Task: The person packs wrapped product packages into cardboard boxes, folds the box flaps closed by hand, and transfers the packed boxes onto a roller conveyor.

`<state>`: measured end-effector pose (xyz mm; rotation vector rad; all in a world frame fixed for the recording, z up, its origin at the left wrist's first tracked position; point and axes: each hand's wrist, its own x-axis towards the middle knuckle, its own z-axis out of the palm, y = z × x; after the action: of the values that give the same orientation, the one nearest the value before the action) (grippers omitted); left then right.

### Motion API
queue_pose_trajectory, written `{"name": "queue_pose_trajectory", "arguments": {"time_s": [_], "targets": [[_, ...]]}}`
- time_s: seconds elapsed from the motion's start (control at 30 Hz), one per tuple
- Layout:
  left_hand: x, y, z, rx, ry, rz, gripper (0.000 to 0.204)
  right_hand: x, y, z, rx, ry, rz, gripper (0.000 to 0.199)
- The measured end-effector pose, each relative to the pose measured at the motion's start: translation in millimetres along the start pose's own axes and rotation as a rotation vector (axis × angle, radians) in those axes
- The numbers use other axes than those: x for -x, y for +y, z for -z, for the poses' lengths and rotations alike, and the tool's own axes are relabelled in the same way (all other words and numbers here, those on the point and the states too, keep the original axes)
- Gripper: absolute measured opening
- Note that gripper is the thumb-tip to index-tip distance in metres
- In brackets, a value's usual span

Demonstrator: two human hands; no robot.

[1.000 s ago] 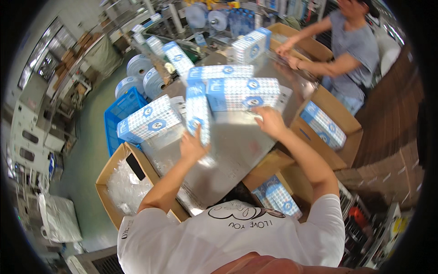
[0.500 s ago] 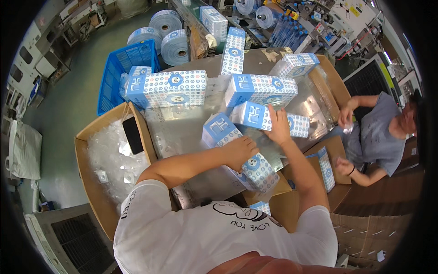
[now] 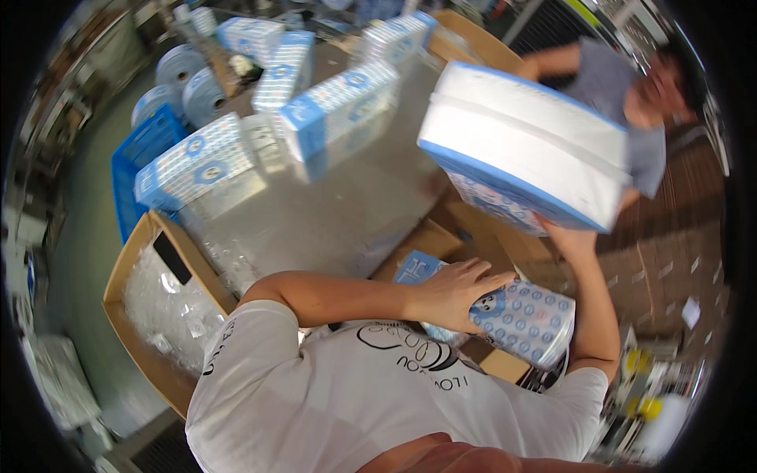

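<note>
My right hand [image 3: 574, 239] grips a long blue-and-white wrapped pack [image 3: 524, 142] by its lower right end. That pack is raised and tilted, with its plain white side and a seam facing up. My left hand [image 3: 453, 296] lies over a second wrapped pack [image 3: 527, 319], fingers curled round its middle. Its side is printed with small round figures; a blue end [image 3: 418, 268] shows beyond the hand. This pack is close to my body, above an open cardboard carton [image 3: 505, 366] that is mostly hidden. Motion blurs parts of the view.
Several similar packs [image 3: 339, 110] stand on the metal table [image 3: 347, 213]. At the left are a carton [image 3: 126, 347] of clear plastic film with a black phone [image 3: 172, 257], a blue basket [image 3: 126, 189] and film rolls [image 3: 203, 98]. A co-worker in a grey shirt [image 3: 603, 79] is behind the raised pack.
Both hands have moved right with their packs, off the tabletop. The right hand's pack has been lifted and turned white side up. The view has swung to the right.
</note>
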<state>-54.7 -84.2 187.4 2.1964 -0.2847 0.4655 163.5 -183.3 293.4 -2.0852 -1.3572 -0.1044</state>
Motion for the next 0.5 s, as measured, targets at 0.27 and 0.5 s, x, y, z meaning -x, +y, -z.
{"name": "queue_pose_trajectory", "arguments": {"time_s": [0.27,0.5], "targets": [[23.5,-61.0,-183.7,-0.361,-1.146,0.069,0.098,167.8,38.5,18.7,-0.204,0.061,-0.263,0.087],[38.6,-56.1,-177.2,-0.452,-1.343,0.345,0.106,267.5,155.3,-208.9,0.335,-0.028,-0.245,0.078]]}}
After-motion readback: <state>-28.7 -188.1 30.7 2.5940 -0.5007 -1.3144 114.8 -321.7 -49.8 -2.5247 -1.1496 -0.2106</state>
